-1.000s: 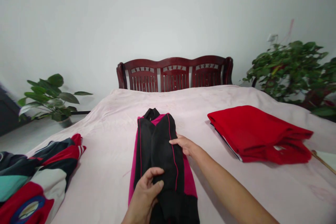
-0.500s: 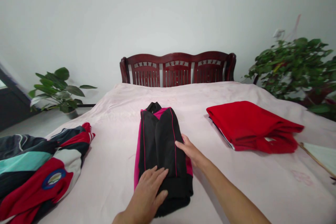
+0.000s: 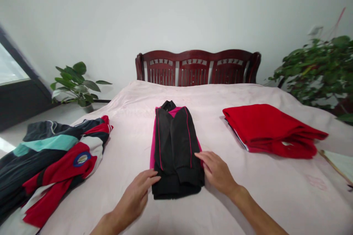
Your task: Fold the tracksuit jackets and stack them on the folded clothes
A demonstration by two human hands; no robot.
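A black and magenta track jacket [image 3: 179, 143] lies face up on the bed, its sleeves folded in over the front and its collar pointing at the headboard. My left hand [image 3: 136, 192] is at the jacket's lower left edge, fingers stretched out and fingertips touching the fabric by the cuff. On the opposite side, my right hand [image 3: 217, 170] rests its extended fingertips on the lower right edge. Neither hand appears to grip the cloth, though the right thumb's contact with the side is partly hidden.
A folded red garment [image 3: 270, 128] lies to the right on the pink bedsheet [image 3: 132, 117], near a small white flag-like piece on a stick [image 3: 336, 165]. Loose clothes [image 3: 60, 165] are heaped on the left. Beyond the sheet stand a wooden headboard [image 3: 194, 68] and potted plants [image 3: 75, 84].
My left hand has slid off the jacket's front to its lower left edge. My right hand has moved down the right side. The view has shifted, and the jacket's sleeves look straighter.
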